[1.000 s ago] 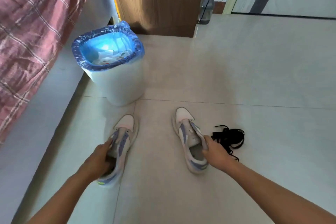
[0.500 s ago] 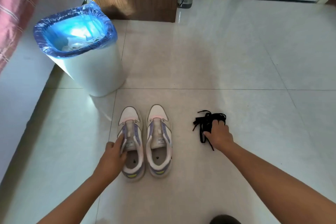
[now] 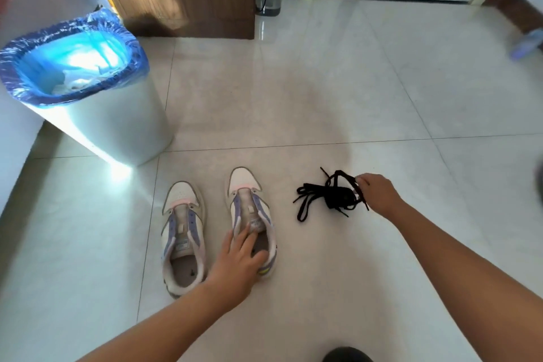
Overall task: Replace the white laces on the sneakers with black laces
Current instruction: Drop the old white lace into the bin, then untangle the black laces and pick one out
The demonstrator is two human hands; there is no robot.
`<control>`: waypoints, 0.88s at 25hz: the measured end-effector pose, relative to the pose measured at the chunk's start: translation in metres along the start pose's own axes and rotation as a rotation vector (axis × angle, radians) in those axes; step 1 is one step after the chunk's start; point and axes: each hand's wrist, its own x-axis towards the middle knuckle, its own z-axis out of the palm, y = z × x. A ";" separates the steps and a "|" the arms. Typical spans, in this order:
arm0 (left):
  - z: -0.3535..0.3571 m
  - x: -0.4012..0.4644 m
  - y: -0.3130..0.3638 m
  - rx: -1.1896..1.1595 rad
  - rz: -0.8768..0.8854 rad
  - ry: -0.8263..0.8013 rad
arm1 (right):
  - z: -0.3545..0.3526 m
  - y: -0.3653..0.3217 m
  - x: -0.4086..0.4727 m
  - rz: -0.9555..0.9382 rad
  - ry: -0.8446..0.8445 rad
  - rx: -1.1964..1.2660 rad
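The left hand's fingers (image 3: pixel 245 239) lie spread and nearly straight over the collar and tongue of the right sneaker (image 3: pixel 251 214), resting on it rather than gripping. Taking that sneaker as the landmark, the left sneaker (image 3: pixel 182 232) stands just beside it on the bin side, parallel, toes pointing away from the person; neither shows any lace. A white bin with a blue liner (image 3: pixel 88 91) stands beyond and left of the pair. To the sneaker's right, apart from it, the black laces (image 3: pixel 329 195) lie in a loose tangle on the tiled floor (image 3: pixel 293 103). The right hand (image 3: pixel 377 192) pinches strands at the tangle's far side, so it is plainly the nearer hand for bringing a lace leftward to the eyelets.
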 end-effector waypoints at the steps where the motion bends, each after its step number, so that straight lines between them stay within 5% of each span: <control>1: 0.005 0.017 0.001 0.002 0.034 0.032 | -0.014 -0.001 0.003 0.018 0.021 0.050; 6: -0.013 0.076 0.021 -0.021 0.100 0.076 | -0.063 -0.001 0.007 0.187 0.038 0.481; 12: -0.004 0.071 0.020 0.005 0.015 0.075 | 0.042 0.007 -0.002 -0.058 -0.271 -0.395; 15: 0.001 0.063 0.012 -0.022 0.022 0.081 | 0.062 0.020 0.003 -0.089 -0.151 -0.626; 20: -0.013 0.061 0.000 -0.268 0.125 0.074 | -0.004 0.017 0.017 0.072 0.236 0.179; 22: -0.040 0.061 0.000 -0.578 0.068 0.122 | -0.036 0.004 0.014 0.034 0.139 0.138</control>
